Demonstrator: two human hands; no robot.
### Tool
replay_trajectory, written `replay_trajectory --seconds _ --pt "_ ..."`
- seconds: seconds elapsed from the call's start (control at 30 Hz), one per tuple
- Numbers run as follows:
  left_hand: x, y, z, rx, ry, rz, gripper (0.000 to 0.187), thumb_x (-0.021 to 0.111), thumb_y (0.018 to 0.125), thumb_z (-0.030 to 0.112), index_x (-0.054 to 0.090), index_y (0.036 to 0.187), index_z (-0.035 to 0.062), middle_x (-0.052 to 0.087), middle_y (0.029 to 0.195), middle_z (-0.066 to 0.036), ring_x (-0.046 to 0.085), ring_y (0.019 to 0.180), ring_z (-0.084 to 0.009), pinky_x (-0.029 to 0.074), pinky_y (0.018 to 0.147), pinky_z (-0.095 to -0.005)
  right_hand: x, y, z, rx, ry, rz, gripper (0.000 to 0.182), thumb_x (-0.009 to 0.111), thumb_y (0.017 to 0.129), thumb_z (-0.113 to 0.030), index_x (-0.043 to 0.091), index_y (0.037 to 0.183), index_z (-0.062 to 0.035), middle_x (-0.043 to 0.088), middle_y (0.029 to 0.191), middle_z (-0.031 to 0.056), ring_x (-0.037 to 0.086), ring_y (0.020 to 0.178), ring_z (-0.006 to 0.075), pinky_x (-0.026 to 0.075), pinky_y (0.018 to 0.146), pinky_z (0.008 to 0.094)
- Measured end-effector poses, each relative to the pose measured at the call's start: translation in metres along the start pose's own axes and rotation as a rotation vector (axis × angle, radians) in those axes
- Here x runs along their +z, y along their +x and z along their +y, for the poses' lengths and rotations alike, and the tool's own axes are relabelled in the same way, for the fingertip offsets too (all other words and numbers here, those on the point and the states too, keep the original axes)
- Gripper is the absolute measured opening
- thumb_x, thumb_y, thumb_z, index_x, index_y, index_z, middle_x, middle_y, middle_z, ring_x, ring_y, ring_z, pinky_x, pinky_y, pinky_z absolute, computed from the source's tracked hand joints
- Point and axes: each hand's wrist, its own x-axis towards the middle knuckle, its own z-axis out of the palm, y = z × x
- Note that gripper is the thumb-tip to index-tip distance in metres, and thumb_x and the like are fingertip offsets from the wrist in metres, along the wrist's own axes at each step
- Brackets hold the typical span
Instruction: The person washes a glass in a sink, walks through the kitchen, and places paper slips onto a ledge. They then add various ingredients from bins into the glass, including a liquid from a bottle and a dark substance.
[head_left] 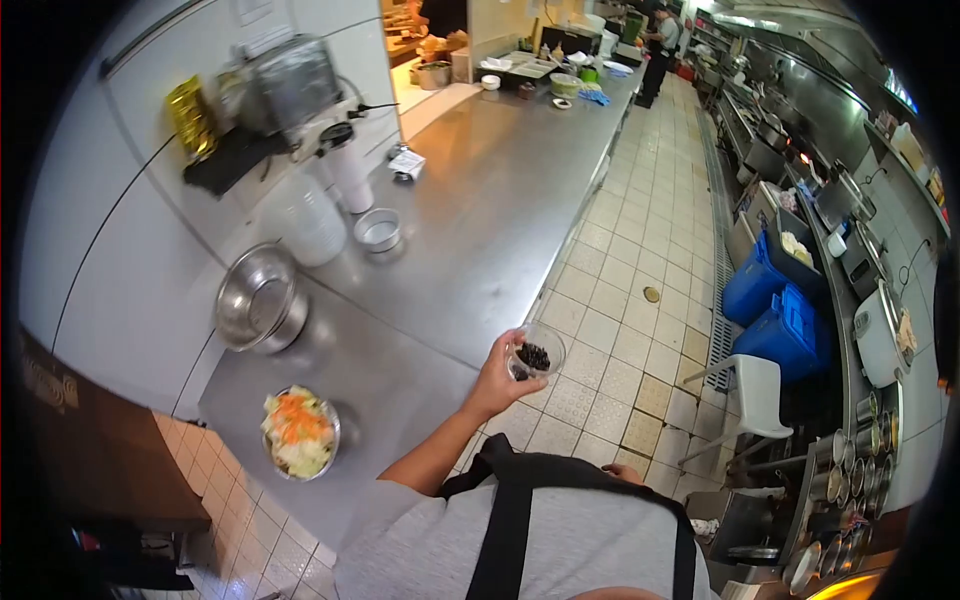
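My left hand [496, 382] is closed around a small clear plastic cup [556, 346] at the counter's edge. Dark, small pieces [533, 356] lie inside the cup; their kind is not plain. Of my right hand [625, 472], only a small part shows beyond the apron, its fingers mostly hidden. A metal bowl [337, 432] of salad stands on the near counter, left of my left forearm. Shredded orange and pale green vegetables [300, 428] fill it.
Stacked steel bowls [262, 310], clear plastic bowls [305, 225] and a small metal tin [378, 230] stand along the wall side of the steel counter [470, 210]. Right of the aisle are a white chair [755, 390] and blue bins [785, 330]. A person [660, 50] stands far back.
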Motion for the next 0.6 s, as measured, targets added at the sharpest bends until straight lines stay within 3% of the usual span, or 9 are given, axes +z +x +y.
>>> replay_trajectory --seconds 0.1,0.2,0.33,0.47,0.6 --pt "0.03 0.074 -0.015 0.051 0.106 0.023 0.088 0.082 0.063 0.015 0.031 0.133 0.0011 0.044 0.123 -0.012 0.043 0.117 -0.0231 0.034 0.101 -0.0346 -0.026 0.021 0.037 0.094 0.022 -0.03 0.035 0.054 0.085 -0.022 0.062 0.113 -0.0042 0.067 0.088 0.0171 0.066 0.075 0.0202 0.05 0.067 0.0334" --pt "0.051 0.147 -0.032 -0.03 0.135 0.045 0.09 0.083 0.064 0.022 0.03 0.132 -0.0036 0.046 0.124 -0.02 0.044 0.12 -0.0277 0.034 0.103 -0.0369 -0.057 0.04 0.065 0.223 0.082 -0.02 0.035 0.053 0.085 -0.021 0.061 0.114 -0.0044 0.066 0.088 0.0156 0.066 0.073 0.0199 0.05 0.065 0.0327" --pt "0.059 0.244 -0.052 -0.024 0.7 0.216 0.085 0.081 0.061 0.033 0.039 0.126 -0.0011 0.052 0.117 -0.019 0.049 0.109 -0.034 0.04 0.095 -0.0421 -0.113 0.085 0.111 0.331 0.127 -0.034 0.035 0.052 0.086 -0.02 0.06 0.116 -0.0047 0.065 0.089 0.0136 0.066 0.071 0.0195 0.049 0.061 0.0318" --pt "0.061 0.34 -0.071 -0.17 0.891 0.401 0.084 0.079 0.06 0.035 0.041 0.127 0.0014 0.057 0.113 -0.017 0.05 0.107 -0.0363 0.043 0.091 -0.0451 -0.203 0.159 0.145 0.361 0.116 -0.053 0.035 0.051 0.086 -0.019 0.059 0.117 -0.0049 0.064 0.089 0.0115 0.065 0.069 0.019 0.048 0.058 0.0309" --pt "0.057 0.439 -0.089 -0.289 0.867 0.497 0.086 0.081 0.058 0.032 0.04 0.128 0.0018 0.057 0.116 -0.02 0.05 0.108 -0.0361 0.043 0.09 -0.0448 -0.317 0.249 0.151 0.324 0.094 -0.012 0.035 0.049 0.087 -0.017 0.057 0.118 -0.0052 0.063 0.09 0.0094 0.065 0.067 0.0186 0.047 0.054 0.03"
